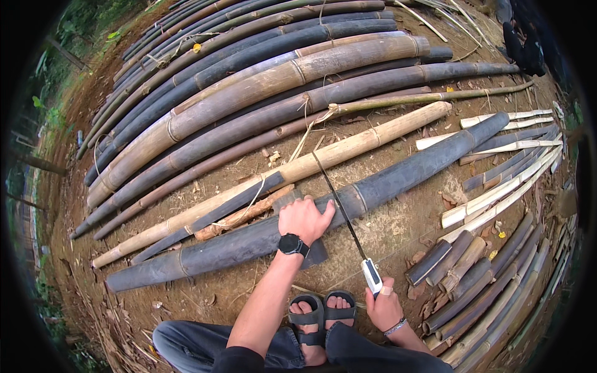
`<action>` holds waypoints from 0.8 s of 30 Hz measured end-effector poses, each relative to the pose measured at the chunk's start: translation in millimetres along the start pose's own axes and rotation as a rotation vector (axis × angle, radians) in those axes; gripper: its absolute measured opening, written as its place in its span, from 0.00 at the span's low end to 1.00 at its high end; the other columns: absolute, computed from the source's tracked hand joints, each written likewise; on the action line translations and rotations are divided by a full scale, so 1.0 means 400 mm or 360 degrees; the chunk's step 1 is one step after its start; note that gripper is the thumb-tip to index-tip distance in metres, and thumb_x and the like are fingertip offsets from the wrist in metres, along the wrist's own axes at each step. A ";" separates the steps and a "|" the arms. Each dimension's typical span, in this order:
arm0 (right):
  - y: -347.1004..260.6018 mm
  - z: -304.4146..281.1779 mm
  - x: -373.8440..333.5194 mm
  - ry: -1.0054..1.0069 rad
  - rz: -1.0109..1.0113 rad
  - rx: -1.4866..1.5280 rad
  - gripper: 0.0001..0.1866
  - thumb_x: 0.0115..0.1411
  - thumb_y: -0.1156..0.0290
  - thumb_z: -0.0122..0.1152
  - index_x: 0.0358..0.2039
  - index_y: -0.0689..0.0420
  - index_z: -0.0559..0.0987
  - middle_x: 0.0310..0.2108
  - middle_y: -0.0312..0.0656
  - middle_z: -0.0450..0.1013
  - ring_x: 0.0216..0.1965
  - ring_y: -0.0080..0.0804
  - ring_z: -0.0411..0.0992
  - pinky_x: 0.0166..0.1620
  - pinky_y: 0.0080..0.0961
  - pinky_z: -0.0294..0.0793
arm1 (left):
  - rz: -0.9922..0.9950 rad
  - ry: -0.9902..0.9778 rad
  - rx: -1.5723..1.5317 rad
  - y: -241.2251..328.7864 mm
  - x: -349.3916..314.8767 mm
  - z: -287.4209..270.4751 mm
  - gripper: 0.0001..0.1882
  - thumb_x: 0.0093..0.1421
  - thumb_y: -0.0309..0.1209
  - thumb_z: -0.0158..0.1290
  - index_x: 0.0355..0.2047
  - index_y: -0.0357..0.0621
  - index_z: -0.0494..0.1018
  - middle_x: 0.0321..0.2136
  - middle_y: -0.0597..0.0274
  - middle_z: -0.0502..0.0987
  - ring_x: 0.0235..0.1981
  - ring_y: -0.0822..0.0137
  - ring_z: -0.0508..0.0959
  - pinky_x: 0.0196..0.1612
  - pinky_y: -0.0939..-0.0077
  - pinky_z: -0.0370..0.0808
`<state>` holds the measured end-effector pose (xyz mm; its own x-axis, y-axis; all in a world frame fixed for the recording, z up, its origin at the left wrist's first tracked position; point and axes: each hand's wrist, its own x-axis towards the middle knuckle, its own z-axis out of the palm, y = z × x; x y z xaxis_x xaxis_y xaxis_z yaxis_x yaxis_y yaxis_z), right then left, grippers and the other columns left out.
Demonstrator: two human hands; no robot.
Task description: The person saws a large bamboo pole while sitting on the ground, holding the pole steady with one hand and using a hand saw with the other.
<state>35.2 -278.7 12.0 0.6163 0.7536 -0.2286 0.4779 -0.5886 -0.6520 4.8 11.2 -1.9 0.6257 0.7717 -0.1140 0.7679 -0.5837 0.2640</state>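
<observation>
A thick dark bamboo pole (410, 177) lies slantwise on the ground in front of me. My left hand (305, 221) bears down on it, fingers curled over its far side and thumb pointing right; a watch is on that wrist. In my right hand (384, 309) is a hand saw (372, 276), held by its white and dark handle. Its long thin blade crosses over the pole just right of my left thumb and reaches toward a pale bamboo pole (373, 138). Whether the teeth have cut in cannot be made out. A short dark bamboo piece (315, 255) pokes out under the pole.
Many long bamboo poles (236, 115) lie in rows beyond. Split pale strips (491, 202) and short cut bamboo lengths (457, 258) are piled at the right. A thin brown log (245, 214) lies behind the dark pole. My sandalled feet (323, 311) stand close on the near side.
</observation>
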 end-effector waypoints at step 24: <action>-0.057 0.028 0.094 0.0042 -0.0048 -0.0181 0.20 0.68 0.64 0.55 0.47 0.62 0.57 0.21 0.67 0.73 0.25 0.71 0.73 0.27 0.61 0.71 | 0.0070 0.0097 -0.0086 -0.016 -0.041 0.006 0.34 0.61 0.58 0.47 0.26 0.33 0.79 0.26 0.39 0.81 0.31 0.46 0.84 0.39 0.56 0.80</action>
<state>40.4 -233.6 10.3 0.6160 0.7645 -0.1900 0.5636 -0.5962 -0.5717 -10.2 1.6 -4.0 0.6479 0.7605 -0.0432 0.7303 -0.6041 0.3188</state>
